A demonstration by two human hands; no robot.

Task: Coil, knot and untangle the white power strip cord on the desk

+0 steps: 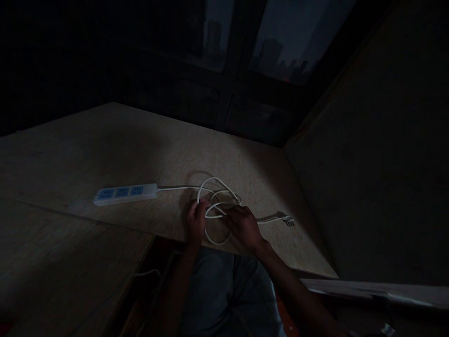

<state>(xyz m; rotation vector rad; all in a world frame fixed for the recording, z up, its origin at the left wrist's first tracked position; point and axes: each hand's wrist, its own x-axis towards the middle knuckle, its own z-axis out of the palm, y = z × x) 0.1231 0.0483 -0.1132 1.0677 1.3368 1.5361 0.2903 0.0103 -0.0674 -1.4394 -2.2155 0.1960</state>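
A white power strip (pixel 126 194) with blue socket faces lies on the left of the stone-like ledge. Its white power cord (pixel 178 188) runs right into loose loops between my hands. My left hand (pixel 196 220) is closed on the left side of the loops, thumb uppermost. On the right side, my right hand (pixel 243 225) has its fingers curled round the cord. Beyond that hand the cord continues to a plug (pixel 288 220), which rests on the ledge with its prongs showing. The fingertips of my right hand are partly hidden in the dim light.
The pale ledge (pixel 147 140) ends at a dark window (pixel 280 51) at the back and a wall (pixel 368 164) on the right. My legs (pixel 224 285) are below its front edge. Another thin white cable (pixel 147 272) hangs at the lower left.
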